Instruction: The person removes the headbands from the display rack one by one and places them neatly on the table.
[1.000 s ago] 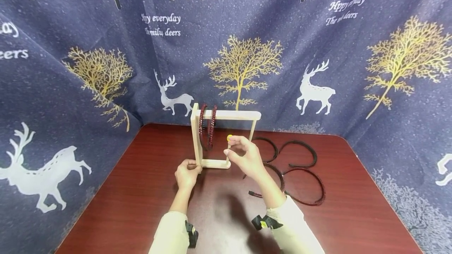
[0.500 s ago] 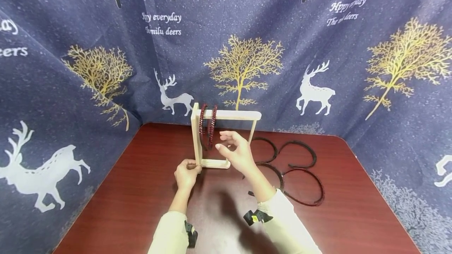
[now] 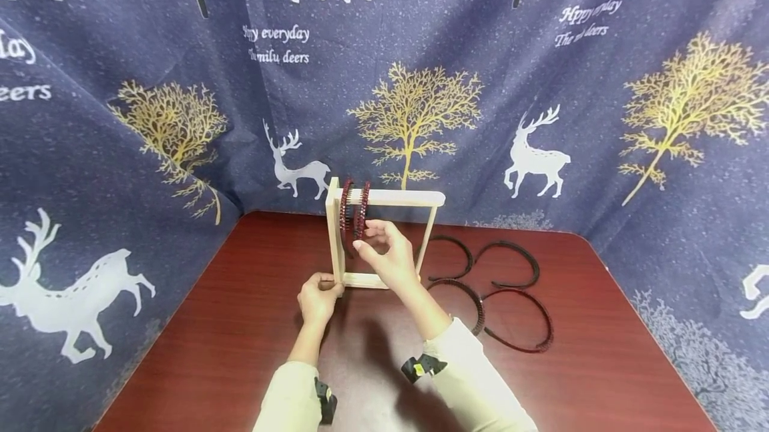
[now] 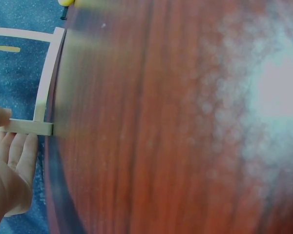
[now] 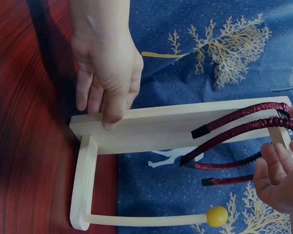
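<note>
A pale wooden stand (image 3: 408, 198) rises from the table, with two dark red, sparkly headbands (image 3: 363, 201) hanging over its upper bar close to the upright. My left hand (image 3: 318, 297) grips the bottom of the upright; in the right wrist view its thumb lies on the board (image 5: 176, 124). My right hand (image 3: 392, 260) is raised beside the outer headband, thumb and fingers spread apart. In the right wrist view, that hand's fingers (image 5: 272, 165) are extended near the headbands; whether they touch is hard to tell. A yellow ball (image 5: 217, 216) tips the stand's thin rod.
On the dark red table (image 3: 228, 352), several loose headbands lie right of the stand, including a black one (image 3: 525, 255) and a dark red one (image 3: 545, 318). A blue deer-print cloth (image 3: 468, 131) hangs behind the table.
My right hand has moved left, from the yellow-tipped rod toward the hanging headbands, with its fingers apart. The left hand stays at the stand's base, and the headbands hang as before.
</note>
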`<act>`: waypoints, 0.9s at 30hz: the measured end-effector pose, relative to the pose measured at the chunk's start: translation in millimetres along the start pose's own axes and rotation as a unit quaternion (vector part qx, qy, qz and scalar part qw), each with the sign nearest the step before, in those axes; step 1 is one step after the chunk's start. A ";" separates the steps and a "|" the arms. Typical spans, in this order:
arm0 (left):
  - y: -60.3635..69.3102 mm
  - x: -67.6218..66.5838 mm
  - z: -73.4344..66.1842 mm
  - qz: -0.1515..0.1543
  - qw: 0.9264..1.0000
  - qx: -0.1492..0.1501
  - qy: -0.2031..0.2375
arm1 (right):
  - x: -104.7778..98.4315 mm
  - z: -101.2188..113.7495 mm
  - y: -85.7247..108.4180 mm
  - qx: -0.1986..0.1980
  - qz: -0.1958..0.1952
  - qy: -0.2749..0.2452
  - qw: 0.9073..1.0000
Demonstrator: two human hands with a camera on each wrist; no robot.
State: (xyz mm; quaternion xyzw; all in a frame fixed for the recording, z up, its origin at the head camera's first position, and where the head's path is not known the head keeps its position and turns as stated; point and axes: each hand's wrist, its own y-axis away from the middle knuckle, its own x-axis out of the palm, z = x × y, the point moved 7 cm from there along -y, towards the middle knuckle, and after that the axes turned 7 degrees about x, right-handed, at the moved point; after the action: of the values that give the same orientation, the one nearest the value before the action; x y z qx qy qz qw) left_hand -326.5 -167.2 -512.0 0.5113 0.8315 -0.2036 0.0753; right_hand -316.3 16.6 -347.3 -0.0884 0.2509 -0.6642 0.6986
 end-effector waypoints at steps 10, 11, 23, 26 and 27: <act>2.3 -2.6 -0.5 -0.006 1.000 0.003 -0.006 | 3.5 -4.2 -0.3 -0.011 -0.017 0.040 0.999; 2.2 -2.9 -0.5 -0.007 1.000 0.004 -0.007 | 3.3 -4.5 -0.4 -0.011 -0.018 0.041 0.999; 0.1 -2.9 -1.7 0.001 1.000 0.008 -0.003 | 4.2 -9.0 -4.3 0.003 -0.019 -0.015 1.000; -0.2 -2.6 -2.0 0.002 1.000 0.008 -0.005 | 3.4 -7.1 -5.8 0.002 -0.024 -0.024 0.999; -0.3 -2.9 -2.1 0.000 1.000 0.007 -0.006 | 2.9 -5.0 -6.2 0.000 -0.027 -0.026 0.999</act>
State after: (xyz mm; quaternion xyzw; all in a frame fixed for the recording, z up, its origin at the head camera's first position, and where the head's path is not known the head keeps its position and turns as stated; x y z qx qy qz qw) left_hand -325.2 -168.8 -509.1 0.5106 0.8295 -0.2129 0.0767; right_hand -324.1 14.2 -349.5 -0.1125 0.2301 -0.6805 0.6866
